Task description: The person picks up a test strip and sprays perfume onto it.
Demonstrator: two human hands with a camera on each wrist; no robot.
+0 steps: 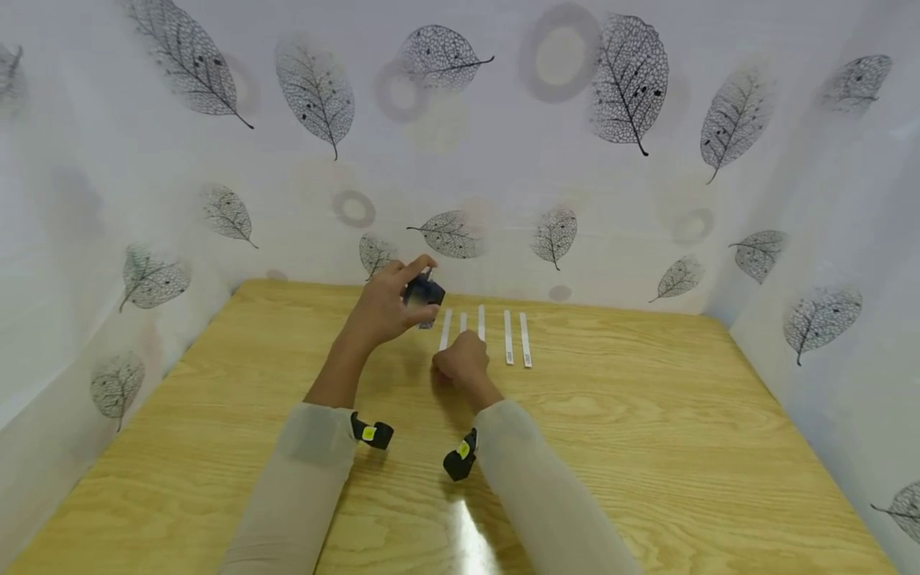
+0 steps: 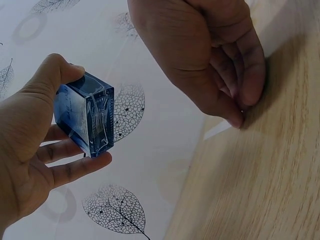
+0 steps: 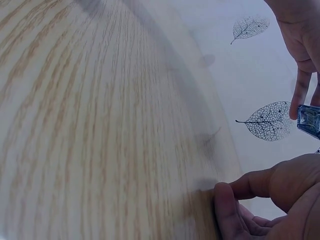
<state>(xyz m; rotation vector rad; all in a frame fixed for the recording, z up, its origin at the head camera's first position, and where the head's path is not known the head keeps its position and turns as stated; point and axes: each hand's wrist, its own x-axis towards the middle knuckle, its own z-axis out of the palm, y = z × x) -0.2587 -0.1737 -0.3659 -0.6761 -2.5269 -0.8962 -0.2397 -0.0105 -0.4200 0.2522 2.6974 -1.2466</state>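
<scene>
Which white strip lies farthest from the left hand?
The rightmost strip in the head view: the other four visible strips all lie to its left, nearer the left hand.

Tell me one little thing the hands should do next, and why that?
Probably the right hand should gently lift the white strip. Its bent fingers are down at the table, seeming to pinch the strip's end, and the left hand already holds the blue glassy item up in the air.
</scene>
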